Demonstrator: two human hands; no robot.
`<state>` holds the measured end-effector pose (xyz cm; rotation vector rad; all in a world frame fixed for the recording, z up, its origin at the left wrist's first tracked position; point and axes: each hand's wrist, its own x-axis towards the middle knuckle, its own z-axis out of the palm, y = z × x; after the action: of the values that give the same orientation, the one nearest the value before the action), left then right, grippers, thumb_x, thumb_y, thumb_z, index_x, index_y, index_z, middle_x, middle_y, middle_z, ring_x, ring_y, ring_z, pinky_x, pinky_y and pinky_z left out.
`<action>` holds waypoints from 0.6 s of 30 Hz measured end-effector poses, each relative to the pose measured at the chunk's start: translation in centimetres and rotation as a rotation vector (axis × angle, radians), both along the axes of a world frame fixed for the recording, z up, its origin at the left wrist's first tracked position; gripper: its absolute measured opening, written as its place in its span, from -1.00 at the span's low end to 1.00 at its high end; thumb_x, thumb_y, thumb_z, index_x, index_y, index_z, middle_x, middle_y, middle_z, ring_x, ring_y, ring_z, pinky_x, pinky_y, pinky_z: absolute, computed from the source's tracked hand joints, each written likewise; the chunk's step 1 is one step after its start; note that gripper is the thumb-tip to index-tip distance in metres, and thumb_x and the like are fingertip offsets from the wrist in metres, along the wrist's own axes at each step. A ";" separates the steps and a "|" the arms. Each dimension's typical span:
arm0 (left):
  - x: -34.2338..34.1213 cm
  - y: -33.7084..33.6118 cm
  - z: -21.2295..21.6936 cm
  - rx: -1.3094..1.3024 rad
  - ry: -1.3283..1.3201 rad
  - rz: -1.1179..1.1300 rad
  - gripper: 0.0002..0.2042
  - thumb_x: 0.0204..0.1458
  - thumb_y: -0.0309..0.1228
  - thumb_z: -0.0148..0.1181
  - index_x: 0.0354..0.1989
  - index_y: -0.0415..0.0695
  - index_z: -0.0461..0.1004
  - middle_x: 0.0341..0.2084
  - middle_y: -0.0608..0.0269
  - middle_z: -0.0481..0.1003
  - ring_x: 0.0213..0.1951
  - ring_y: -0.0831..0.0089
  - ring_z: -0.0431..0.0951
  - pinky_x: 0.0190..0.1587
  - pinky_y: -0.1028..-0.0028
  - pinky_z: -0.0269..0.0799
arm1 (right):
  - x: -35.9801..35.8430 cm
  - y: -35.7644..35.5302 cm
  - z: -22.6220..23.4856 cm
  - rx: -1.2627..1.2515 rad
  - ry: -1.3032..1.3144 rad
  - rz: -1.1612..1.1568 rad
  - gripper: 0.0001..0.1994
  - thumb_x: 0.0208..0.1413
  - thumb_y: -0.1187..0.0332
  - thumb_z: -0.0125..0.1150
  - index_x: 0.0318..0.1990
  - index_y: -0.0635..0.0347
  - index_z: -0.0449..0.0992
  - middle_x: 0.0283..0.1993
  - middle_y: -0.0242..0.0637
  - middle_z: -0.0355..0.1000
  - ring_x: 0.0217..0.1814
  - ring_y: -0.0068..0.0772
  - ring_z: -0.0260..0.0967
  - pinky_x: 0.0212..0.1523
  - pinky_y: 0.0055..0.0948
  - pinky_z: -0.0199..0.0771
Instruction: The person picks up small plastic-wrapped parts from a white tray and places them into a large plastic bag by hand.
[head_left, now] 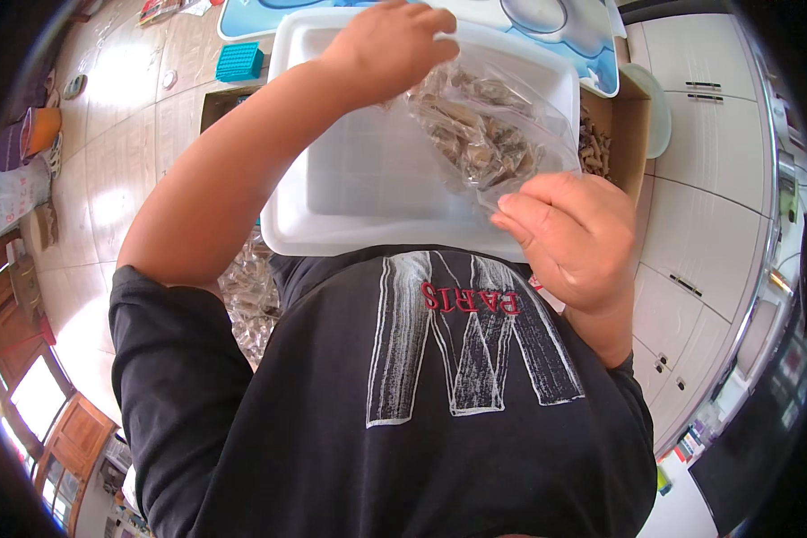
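A clear plastic bag [486,143] filled with brownish, crumpled-looking pieces slants over the right part of a white plastic tub [300,193]. My right hand [576,231] pinches the bag's near edge between thumb and fingers. At the bag's far left end, my left hand [387,52] curls over it with bent fingers; its thumb and the grip itself are hidden beneath the hand. What the pieces in the bag are is not plain through the wrinkled film.
Under the tub lies a blue patterned table top [547,18]. A teal basket [239,62] stands at the left. To the right, a cardboard box [632,125] holds brown pieces [592,148]. More filled clear bags [249,291] lie below my left arm; white cabinets [704,134] line the right.
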<state>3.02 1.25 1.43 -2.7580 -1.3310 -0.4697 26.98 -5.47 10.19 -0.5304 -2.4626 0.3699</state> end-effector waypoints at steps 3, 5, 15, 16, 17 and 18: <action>-0.4 1.8 1.3 -0.157 -0.293 0.332 -0.89 -0.04 -0.41 0.14 -0.36 -0.16 0.51 -0.35 0.13 0.53 -0.29 0.10 0.54 -0.22 0.20 0.44 | 0.2 0.1 0.2 0.011 -0.001 -0.025 -0.80 -0.34 0.41 0.42 -0.47 0.15 0.53 -0.53 -0.39 0.36 -0.62 -0.38 0.33 -0.63 -0.46 0.28; -1.0 1.4 1.9 -0.040 -0.495 0.303 -0.84 0.02 -0.36 0.16 -0.41 -0.21 0.49 -0.51 0.11 0.52 -0.41 0.18 0.54 -0.32 0.26 0.44 | 0.4 0.2 0.2 0.010 -0.008 -0.027 -0.80 -0.34 0.41 0.42 -0.47 0.15 0.53 -0.54 -0.39 0.36 -0.63 -0.39 0.33 -0.64 -0.46 0.27; -5.9 -3.2 4.4 -1.089 -0.661 0.373 -0.74 0.05 -0.29 0.13 -0.19 -0.20 0.51 -0.32 0.16 0.58 -0.23 0.30 0.57 -0.14 0.27 0.46 | 0.4 0.9 0.3 0.016 -0.010 -0.030 -0.79 -0.37 0.44 0.43 -0.48 0.16 0.53 -0.54 -0.37 0.38 -0.64 -0.41 0.33 -0.65 -0.47 0.26; -5.1 -4.1 3.9 -1.126 -0.512 0.345 -0.80 0.04 -0.33 0.12 -0.29 -0.20 0.52 -0.41 0.19 0.58 -0.29 0.30 0.58 -0.22 0.28 0.47 | 0.5 1.0 0.2 0.013 -0.012 -0.036 -0.79 -0.37 0.44 0.43 -0.48 0.16 0.53 -0.54 -0.37 0.38 -0.64 -0.41 0.33 -0.65 -0.47 0.26; -4.2 -5.4 2.6 -1.154 -0.367 0.324 -0.84 0.02 -0.36 0.12 -0.39 -0.21 0.52 -0.50 0.21 0.58 -0.36 0.29 0.59 -0.29 0.29 0.48 | 0.4 1.1 0.3 0.023 -0.007 -0.038 -0.78 -0.38 0.44 0.43 -0.48 0.17 0.53 -0.54 -0.36 0.38 -0.63 -0.40 0.33 -0.65 -0.47 0.27; -3.2 -6.8 0.6 -0.938 -0.255 0.268 -0.86 0.00 -0.38 0.13 -0.39 -0.19 0.52 -0.48 0.17 0.57 -0.34 0.27 0.60 -0.31 0.30 0.49 | 0.3 1.1 0.3 0.033 0.000 -0.036 -0.78 -0.39 0.45 0.43 -0.48 0.18 0.53 -0.54 -0.36 0.38 -0.63 -0.39 0.34 -0.65 -0.46 0.27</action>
<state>-0.18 -5.51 2.06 -3.1393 -2.4632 -0.2012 27.29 -4.33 10.53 -0.5604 -2.4509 0.3147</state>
